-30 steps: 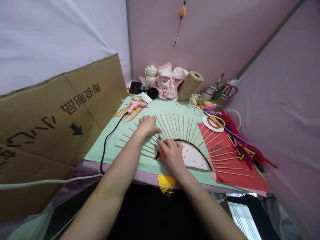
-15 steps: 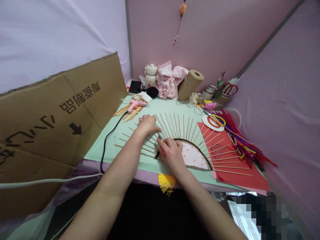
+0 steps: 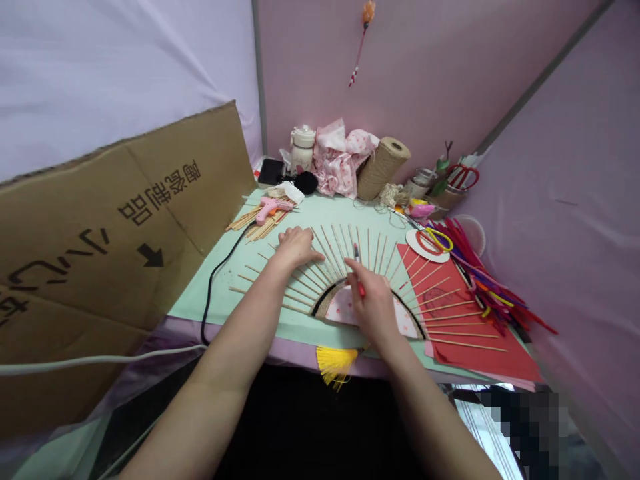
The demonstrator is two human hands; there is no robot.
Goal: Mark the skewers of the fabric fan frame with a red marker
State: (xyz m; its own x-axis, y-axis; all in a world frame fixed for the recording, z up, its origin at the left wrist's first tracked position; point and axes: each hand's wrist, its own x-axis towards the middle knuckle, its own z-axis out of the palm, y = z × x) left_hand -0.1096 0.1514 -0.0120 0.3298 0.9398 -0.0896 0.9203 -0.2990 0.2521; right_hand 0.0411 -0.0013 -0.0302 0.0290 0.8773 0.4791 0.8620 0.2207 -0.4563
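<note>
A half-round fan lies on the pale green table covering, with thin wooden sticks spreading outward from its arc. Its inner part is white cloth with pink spots, edged by a black band and tan twine. My left hand rests over the left sticks, fingers stretched out and touching them; some stick ends are hidden under it. Between the fingers of my right hand is a slim red pen, pointing away from me above the middle of the arc. A yellow tassel hangs at the front edge.
A pink glue gun lies on loose sticks at the back left, its black cord running forward. A cardboard panel stands left. Red paper, scissors and pipe cleaners lie right. Twine and a bottle stand behind.
My right hand has moved to the right with the pen, from beside my left hand to the middle of the arc. The arc's left end shows now. My left hand has stayed put.
</note>
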